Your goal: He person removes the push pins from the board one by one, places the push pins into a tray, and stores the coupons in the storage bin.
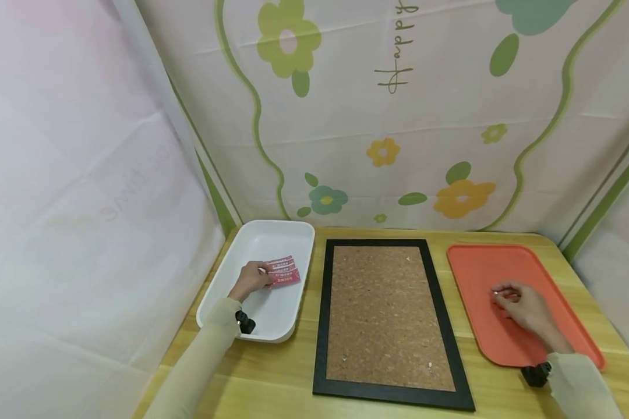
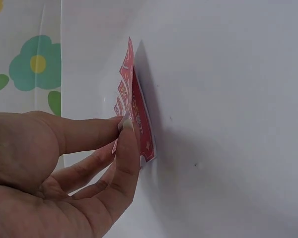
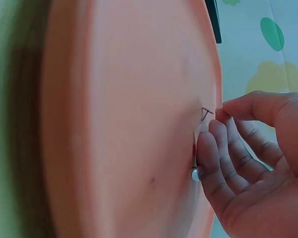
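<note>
In the head view my left hand (image 1: 253, 278) is over the white tray (image 1: 209, 291) at the left. Its thumb and fingers pinch a fanned set of red printed paper slips (image 1: 286, 274), which stand nearly edge-on in the left wrist view. My right hand (image 1: 524, 305) is low over the red-orange tray (image 1: 513, 343). Thumb and fingertips come together there, with a thin dark metal pin (image 3: 205, 113) at their tips. Beside the lower finger shows a pin with a white round head (image 3: 195, 174); whether that finger touches it is unclear.
Between the trays lies a cork board (image 1: 388, 314) in a black frame, with small pale spots near its corners. All stand on a wooden table (image 1: 272, 372). A flowered cloth (image 1: 346, 128) hangs behind, and white cloth (image 1: 84, 203) closes the left side.
</note>
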### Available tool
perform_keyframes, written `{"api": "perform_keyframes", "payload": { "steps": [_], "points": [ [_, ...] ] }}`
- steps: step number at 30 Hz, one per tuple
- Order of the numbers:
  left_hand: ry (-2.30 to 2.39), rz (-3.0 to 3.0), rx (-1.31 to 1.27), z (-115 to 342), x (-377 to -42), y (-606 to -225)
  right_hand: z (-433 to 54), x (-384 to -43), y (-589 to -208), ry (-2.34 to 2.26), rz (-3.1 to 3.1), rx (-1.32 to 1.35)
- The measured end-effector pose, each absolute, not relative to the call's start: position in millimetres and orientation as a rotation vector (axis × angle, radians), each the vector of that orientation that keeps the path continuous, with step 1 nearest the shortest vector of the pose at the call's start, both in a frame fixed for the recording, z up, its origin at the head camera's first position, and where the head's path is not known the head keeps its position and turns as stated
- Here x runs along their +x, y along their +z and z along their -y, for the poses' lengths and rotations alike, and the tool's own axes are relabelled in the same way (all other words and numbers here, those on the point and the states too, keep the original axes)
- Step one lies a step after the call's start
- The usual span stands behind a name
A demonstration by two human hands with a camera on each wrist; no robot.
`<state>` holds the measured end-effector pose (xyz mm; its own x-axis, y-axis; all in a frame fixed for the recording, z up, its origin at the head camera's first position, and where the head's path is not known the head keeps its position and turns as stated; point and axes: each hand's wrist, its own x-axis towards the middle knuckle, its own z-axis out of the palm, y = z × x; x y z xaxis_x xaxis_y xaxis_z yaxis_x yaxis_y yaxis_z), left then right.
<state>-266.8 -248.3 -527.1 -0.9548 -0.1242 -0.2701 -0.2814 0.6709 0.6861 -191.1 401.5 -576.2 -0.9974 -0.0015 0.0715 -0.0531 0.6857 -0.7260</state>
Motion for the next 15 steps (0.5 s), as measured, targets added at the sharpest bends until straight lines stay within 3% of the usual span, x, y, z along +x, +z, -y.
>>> {"api": "perform_keyframes", "payload": {
  "steps": [15],
  "points": [
    [0.931,-2.769,-0.281,251.1,-271.1,-523.7,-402.0,-187.1,-579.8,1.094,2.824,0.067]
  ]
}}
